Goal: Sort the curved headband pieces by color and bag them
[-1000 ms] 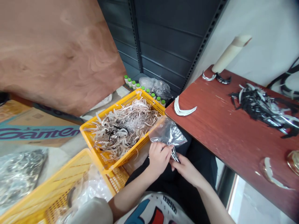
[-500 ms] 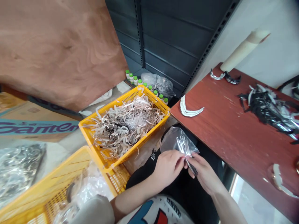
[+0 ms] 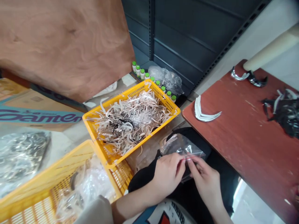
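Bag (image 3: 184, 146), between yellow crate (image 3: 143, 141) and bench (image 3: 238, 130), has its red-lined edge (image 3: 187, 158) clamped in the grip of left hand (image 3: 169, 170) and right hand (image 3: 206, 175); the step is apparently sealing, which next calls for even pinching along it.

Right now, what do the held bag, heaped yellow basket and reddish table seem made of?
Bag: thin, glossy clear plastic, by its creases and glints.
Heaped yellow basket: probably moulded plastic, satin, given even colour and slotted walls.
Reddish table: perhaps wood or laminate, low-sheen; its smooth, scuffed top fits either.
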The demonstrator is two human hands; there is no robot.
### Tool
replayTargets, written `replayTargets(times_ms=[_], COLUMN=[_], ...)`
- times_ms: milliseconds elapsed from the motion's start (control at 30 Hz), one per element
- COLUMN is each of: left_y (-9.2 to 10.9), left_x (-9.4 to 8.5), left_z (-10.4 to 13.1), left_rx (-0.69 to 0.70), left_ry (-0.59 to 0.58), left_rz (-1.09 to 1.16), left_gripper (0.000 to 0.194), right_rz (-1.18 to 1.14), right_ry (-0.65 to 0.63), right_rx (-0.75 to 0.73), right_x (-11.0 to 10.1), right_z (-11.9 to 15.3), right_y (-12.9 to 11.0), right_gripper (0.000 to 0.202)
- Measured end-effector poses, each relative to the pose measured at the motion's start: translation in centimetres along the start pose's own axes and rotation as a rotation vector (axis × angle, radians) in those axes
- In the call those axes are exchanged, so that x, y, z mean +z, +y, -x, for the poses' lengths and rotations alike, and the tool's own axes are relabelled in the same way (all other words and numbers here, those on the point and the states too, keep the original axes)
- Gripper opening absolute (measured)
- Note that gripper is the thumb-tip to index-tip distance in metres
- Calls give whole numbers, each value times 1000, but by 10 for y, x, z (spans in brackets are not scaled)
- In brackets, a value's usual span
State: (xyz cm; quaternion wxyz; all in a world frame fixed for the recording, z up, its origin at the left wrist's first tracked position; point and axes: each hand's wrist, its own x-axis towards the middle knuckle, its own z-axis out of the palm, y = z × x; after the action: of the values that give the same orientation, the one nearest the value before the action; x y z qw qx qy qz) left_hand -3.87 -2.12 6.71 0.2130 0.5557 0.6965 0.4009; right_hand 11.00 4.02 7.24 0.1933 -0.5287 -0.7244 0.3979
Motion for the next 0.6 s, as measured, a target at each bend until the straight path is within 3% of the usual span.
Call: replayTargets(times_ms=[67,100,167,233,300,333,367,433,467,533,600], left_y=[1,3,4,-2,-24,-42,-65,-119,-148,-201,-241], left_x=[-5,-8,-15,-23,-29,-31,-31,-28,-25,-18,-13], left_z=[-2,-4,-8,-17,-33,-44,-57,-84,-97,-117,-127], left_rx=[-23,-33,-20,71,189,217,168,-198,-392,-552,-613], left_ry=[10,-6,-108,-304,-506,-569,-549,-258,-177,-125,-139], left_rz=[16,29,82,196,320,344,291,-112,-359,-506,-578], left_gripper=[8,9,10,12,18,22,28,40,40,49,62], right_rz=[99,119,78,-32,-132,-168,-198,-231,-235,-228,-204], right_ry=[314,456,584,455,254,198,173,189,208,259,320], right_rx=[-169,-235,-281,-247,-215,-212,-221,-246,-262,-302,-346], right_x=[0,1,2,5,9,11,13,19,21,26,29], right_z=[-4,-7,-14,-20,-23,-24,-24,-23,-23,-24,-25], right_y=[-2,-2,1,9,20,26,32,41,45,48,48], right_gripper=[21,28,48,44,18,10,8,8,8,9,11])
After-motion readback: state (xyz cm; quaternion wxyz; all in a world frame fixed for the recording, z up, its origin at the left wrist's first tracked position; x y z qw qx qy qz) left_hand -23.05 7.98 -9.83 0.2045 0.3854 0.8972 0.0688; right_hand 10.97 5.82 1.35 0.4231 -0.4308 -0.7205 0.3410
